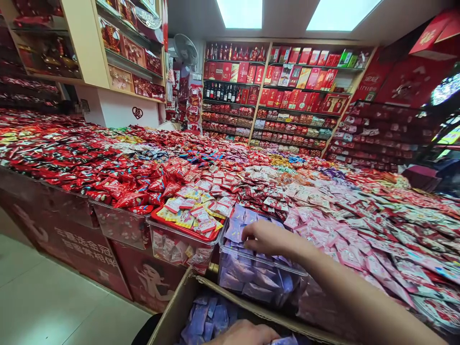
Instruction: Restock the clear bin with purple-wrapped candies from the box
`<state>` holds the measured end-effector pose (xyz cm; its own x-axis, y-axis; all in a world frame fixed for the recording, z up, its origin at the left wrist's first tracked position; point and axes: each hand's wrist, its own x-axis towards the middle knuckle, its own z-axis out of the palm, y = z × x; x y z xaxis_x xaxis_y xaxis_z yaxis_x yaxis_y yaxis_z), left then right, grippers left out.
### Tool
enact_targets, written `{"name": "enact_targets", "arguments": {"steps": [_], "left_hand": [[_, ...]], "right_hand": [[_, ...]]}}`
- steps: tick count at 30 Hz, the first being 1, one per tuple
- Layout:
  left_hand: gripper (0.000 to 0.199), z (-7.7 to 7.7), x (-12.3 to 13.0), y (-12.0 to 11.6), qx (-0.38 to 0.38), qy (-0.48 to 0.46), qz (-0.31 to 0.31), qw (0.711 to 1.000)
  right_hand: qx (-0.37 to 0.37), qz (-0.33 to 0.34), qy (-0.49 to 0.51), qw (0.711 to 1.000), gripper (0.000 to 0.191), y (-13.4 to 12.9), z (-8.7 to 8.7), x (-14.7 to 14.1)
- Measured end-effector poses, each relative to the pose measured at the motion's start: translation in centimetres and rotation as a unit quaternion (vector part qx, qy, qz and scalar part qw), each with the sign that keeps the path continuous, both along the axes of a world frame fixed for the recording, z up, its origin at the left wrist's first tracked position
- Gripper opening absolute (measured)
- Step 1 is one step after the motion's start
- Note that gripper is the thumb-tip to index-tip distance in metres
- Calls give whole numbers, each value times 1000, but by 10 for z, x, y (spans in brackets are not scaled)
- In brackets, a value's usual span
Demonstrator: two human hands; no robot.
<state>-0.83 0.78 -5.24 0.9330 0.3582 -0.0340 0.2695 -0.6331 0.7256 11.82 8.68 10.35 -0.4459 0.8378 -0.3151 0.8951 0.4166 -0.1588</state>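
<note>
My right hand [268, 237] reaches in from the right over a clear plastic bin [264, 261] full of purple candy packets [239, 223]. Its fingers curl down onto the top packets; what lies under the palm is hidden. Low in the view, my left hand [246, 334] is inside an open cardboard box [172, 306], which stands against the front of the bin. More purple packets [201, 318] lie in this box. The left fingers bend over a purple packet [284, 340] at their tips, and the picture's lower edge cuts off part of the hand.
Left of the purple bin stands a bin with a red tray [185, 234] of yellow and pink packets. Red packets [122, 189] and pink packets [345, 239] spread across the wide counter. Shelves [268, 88] with bottles and red boxes line the back wall. Tiled floor [72, 292] shows at left.
</note>
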Motion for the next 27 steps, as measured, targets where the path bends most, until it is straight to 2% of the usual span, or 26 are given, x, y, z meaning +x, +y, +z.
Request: {"name": "enact_targets", "arguments": {"steps": [3,5,7,11,15,17,19,21,25,27], "left_hand": [[26,12,-1,0,-25,-66,38,997],[26,21,-2,-2,-66,-113,67,989],[31,28,-2,-4,-152,-163,85,971],[37,30,2,-6,-337,-220,102,910],[36,27,6,-8,-396,-214,92,888],[36,26,6,-10,-402,-213,78,887],[36,26,7,-12,-405,-201,77,889],[37,27,7,-13,-401,-187,83,893],[36,27,8,-14,-368,-200,77,905],[36,26,9,-15,-361,-211,78,905]], "right_hand": [[118,-28,125,985,23,-37,15,16],[159,-55,212,963,20,-71,14,28],[182,-110,251,944,20,-104,1,40],[199,-257,285,902,25,-151,-43,53],[93,-346,417,836,32,-161,-77,54],[18,-351,485,801,33,-157,-86,52],[-26,-343,531,775,32,-154,-91,50],[-27,-337,554,760,31,-153,-95,48],[16,-340,542,768,29,-156,-101,46],[3,-326,565,758,25,-159,-105,43]]}}
